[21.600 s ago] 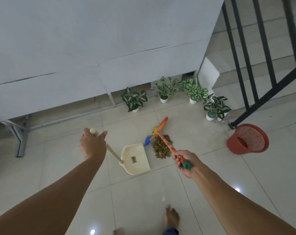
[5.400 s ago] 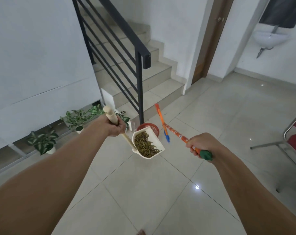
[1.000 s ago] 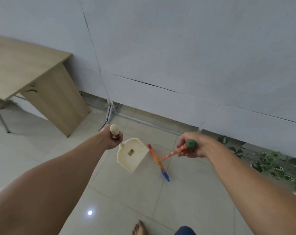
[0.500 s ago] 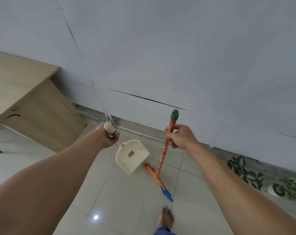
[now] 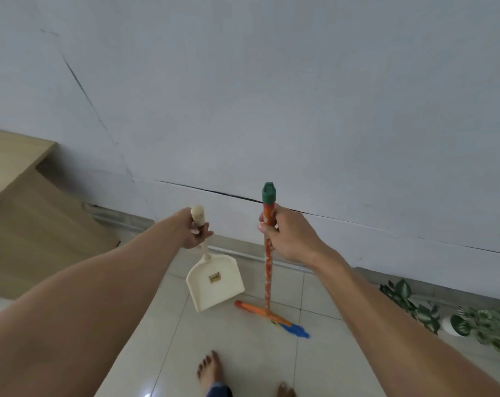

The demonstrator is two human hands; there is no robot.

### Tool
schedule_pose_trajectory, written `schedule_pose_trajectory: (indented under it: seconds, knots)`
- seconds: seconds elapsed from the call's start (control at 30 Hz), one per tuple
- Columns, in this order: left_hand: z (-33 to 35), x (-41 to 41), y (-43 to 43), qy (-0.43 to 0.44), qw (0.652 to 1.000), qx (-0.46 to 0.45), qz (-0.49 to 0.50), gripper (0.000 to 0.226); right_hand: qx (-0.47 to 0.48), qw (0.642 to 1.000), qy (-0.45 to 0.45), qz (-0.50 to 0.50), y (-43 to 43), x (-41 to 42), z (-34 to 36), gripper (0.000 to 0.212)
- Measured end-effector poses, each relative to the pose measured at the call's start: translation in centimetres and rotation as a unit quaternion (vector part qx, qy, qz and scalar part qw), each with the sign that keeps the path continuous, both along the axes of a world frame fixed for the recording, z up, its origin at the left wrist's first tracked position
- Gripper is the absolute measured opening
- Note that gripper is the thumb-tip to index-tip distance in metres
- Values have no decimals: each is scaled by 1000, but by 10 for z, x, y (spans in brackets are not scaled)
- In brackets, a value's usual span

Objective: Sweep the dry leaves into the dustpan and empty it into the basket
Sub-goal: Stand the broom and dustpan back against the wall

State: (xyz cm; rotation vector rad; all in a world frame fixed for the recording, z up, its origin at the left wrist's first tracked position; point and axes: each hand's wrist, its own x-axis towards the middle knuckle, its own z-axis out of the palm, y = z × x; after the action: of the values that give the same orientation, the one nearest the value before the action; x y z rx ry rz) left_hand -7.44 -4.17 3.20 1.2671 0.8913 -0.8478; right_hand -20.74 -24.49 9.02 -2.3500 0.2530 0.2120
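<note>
My left hand (image 5: 192, 231) grips the top of the cream dustpan's handle. The dustpan (image 5: 215, 283) hangs upright just above the tiled floor, and no leaves show in it. My right hand (image 5: 286, 239) holds the orange patterned broom handle (image 5: 268, 275) just below its green cap. The broom stands vertical with its orange and blue head (image 5: 271, 318) resting on the floor to the right of the dustpan. Neither the basket nor any dry leaves are in view.
A grey-white wall panel (image 5: 271, 110) stands directly ahead. A wooden desk (image 5: 19, 213) fills the left side. Potted green plants (image 5: 472, 325) line the wall base at the right. My bare feet (image 5: 211, 371) show at the bottom on the floor tiles.
The broom has swung from slanting sideways to standing vertical, head on the floor. The dustpan has turned to hang more upright. The view has shifted right along the wall.
</note>
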Motion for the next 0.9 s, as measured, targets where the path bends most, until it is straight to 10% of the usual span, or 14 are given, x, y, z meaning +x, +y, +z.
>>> schedule_pose_trajectory:
  seconds: [0.43,0.67,0.9]
  knots:
    - [-49,98,-42,48,990,25,-130,35,37,997,49,-38,43,101,-3,14]
    - [-308,-118,50,172,962,160,-142,53,41,994,51,-88,47,143,-55,10]
    - [-331,-97,58,-8,913,194,-359,53,-28,985,4,-168,46,191,-88,21]
